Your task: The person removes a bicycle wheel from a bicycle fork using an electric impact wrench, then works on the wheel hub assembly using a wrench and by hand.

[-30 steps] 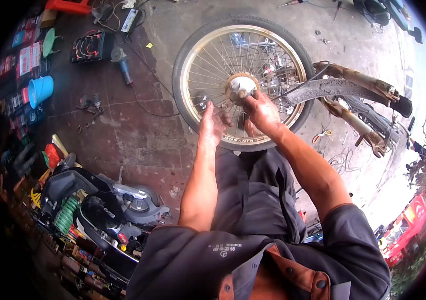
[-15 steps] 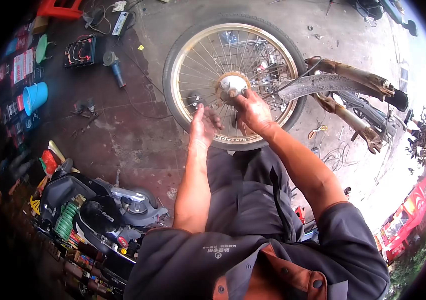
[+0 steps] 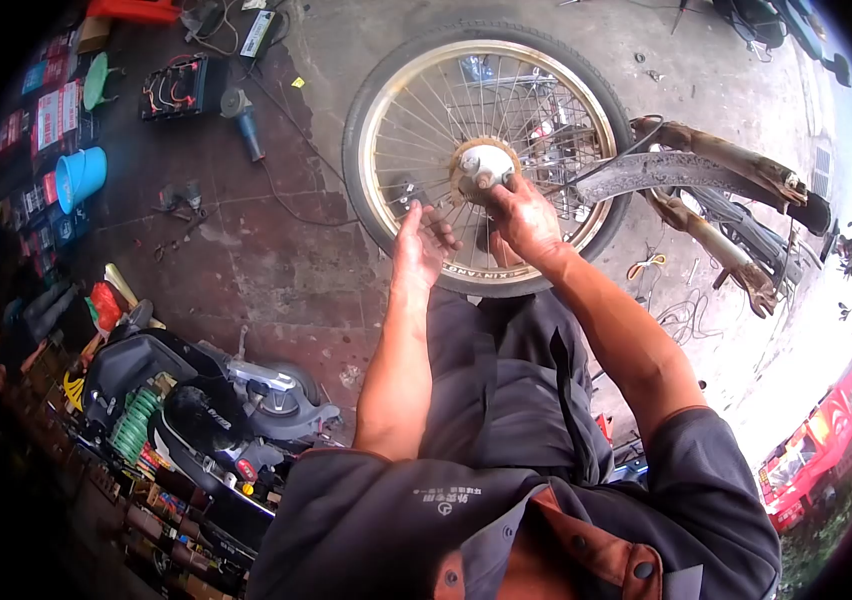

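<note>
A spoked wheel (image 3: pixel 367 165) with a black tyre and a rusty-edged rim lies in front of my legs. At its middle is a pale, dirty hub (image 3: pixel 487 158) with a rusty toothed ring around it. My right hand (image 3: pixel 528 218) is closed at the near side of the hub, beside a stub at its centre; the fingers hide what they pinch. Over the wheel's near left part, my left hand (image 3: pixel 424 238) is open, palm turned inward and holding nothing. A small dark part (image 3: pixel 409 194) shows among the spokes just beyond its fingertips.
A worn fork and mudguard (image 3: pixel 691 172) lie to the right. An angle grinder (image 3: pixel 244 125) with its cord, a battery pack (image 3: pixel 174 90) and a blue bucket (image 3: pixel 81 178) are at left. A dark scooter (image 3: pixel 216 410) stands near left. Yellow-handled scissors (image 3: pixel 646 264) lie right.
The whole view has shifted slightly, moving the wheel and floor items to the right. My right hand stays at the hub, and my left hand remains open over the wheel.
</note>
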{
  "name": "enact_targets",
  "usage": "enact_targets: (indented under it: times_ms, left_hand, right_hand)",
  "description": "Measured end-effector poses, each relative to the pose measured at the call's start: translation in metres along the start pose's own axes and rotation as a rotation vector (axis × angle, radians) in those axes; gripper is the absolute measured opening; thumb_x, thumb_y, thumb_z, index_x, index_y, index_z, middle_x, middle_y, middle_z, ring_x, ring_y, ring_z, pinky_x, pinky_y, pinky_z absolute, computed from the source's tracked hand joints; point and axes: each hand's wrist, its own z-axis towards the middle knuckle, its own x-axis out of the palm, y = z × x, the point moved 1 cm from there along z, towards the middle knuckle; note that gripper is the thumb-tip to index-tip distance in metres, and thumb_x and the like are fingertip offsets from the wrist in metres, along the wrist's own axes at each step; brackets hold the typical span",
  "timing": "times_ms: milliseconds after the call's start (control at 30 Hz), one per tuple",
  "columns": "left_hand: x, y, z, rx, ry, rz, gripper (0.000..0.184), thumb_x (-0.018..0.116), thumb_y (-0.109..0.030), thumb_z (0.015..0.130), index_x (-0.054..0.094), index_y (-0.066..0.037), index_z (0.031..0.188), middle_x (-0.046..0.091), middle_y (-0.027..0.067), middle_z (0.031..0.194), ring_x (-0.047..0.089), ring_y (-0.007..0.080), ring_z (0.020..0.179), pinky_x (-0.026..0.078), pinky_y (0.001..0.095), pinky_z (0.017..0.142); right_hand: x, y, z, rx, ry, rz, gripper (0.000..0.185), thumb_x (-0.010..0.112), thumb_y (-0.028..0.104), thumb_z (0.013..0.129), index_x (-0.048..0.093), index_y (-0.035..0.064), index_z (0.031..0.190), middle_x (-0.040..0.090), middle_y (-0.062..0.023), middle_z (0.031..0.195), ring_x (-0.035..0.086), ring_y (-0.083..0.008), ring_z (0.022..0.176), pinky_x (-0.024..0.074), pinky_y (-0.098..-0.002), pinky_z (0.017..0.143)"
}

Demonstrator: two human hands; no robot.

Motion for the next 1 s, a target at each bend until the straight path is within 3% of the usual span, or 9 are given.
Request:
enact_targets:
  times_ms: [533,633,733,833,933,1000]
  left_hand:
    - [0.018,0.000,-0.005,0.037,-0.072,0.051,0.043,0.060,-0.048,0.094,0.056,-0.006,0.102,0.058,0.0079,0.072,0.055,0.0227,0.060,0.051,0.0433,0.060]
    - [0.010,-0.001,0.000,0.030,0.014,0.142,0.059,0.049,-0.058,0.095,0.062,0.000,0.097,0.063,0.0094,0.082,0.061,0.0233,0.081,0.046,0.0401,0.070]
    - [0.005,0.003,0.001,0.022,-0.099,0.105,0.060,0.049,-0.058,0.095,0.061,0.001,0.097,0.062,0.0095,0.082,0.060,0.0237,0.080,0.046,0.0401,0.069]
    - [0.018,0.002,-0.003,0.090,-0.042,0.031,0.060,0.049,-0.056,0.096,0.061,0.002,0.098,0.061,0.0095,0.079,0.060,0.0250,0.080,0.045,0.0393,0.069]
    - [0.002,-0.001,0.003,0.046,-0.063,-0.021,0.040,0.059,-0.046,0.095,0.058,-0.006,0.098,0.062,0.0097,0.075,0.058,0.0229,0.059,0.051,0.0444,0.059]
    - [0.000,0.001,0.009,0.053,-0.092,-0.023,0.040,0.060,-0.046,0.094,0.058,-0.006,0.098,0.063,0.0095,0.075,0.059,0.0223,0.059,0.050,0.0432,0.058]
  right_hand:
    - [-0.001,0.001,0.001,0.006,0.015,0.001,0.027,0.066,0.013,0.083,0.065,0.0175,0.110,0.057,-0.0126,0.102,0.059,-0.0356,0.096,0.0514,-0.0472,0.078]
    - [0.000,0.001,0.000,-0.005,-0.013,-0.029,0.031,0.064,0.010,0.083,0.066,0.0231,0.112,0.057,-0.0134,0.099,0.061,-0.0338,0.095,0.0532,-0.0451,0.077]
    - [-0.001,0.002,0.000,-0.008,-0.021,-0.005,0.030,0.064,0.010,0.083,0.066,0.0221,0.111,0.057,-0.0134,0.100,0.061,-0.0339,0.096,0.0533,-0.0452,0.077]
    - [-0.001,0.001,0.000,-0.008,-0.001,-0.004,0.031,0.064,0.010,0.084,0.065,0.0226,0.112,0.057,-0.0134,0.100,0.061,-0.0340,0.096,0.0531,-0.0451,0.077]
    - [-0.003,0.003,0.001,0.019,0.019,-0.014,0.034,0.064,0.010,0.084,0.064,0.0234,0.115,0.057,-0.0132,0.100,0.061,-0.0340,0.095,0.0530,-0.0450,0.078]
    - [-0.004,0.004,0.001,0.013,0.007,-0.022,0.036,0.064,0.009,0.084,0.064,0.0241,0.116,0.057,-0.0131,0.101,0.061,-0.0340,0.095,0.0528,-0.0450,0.079]
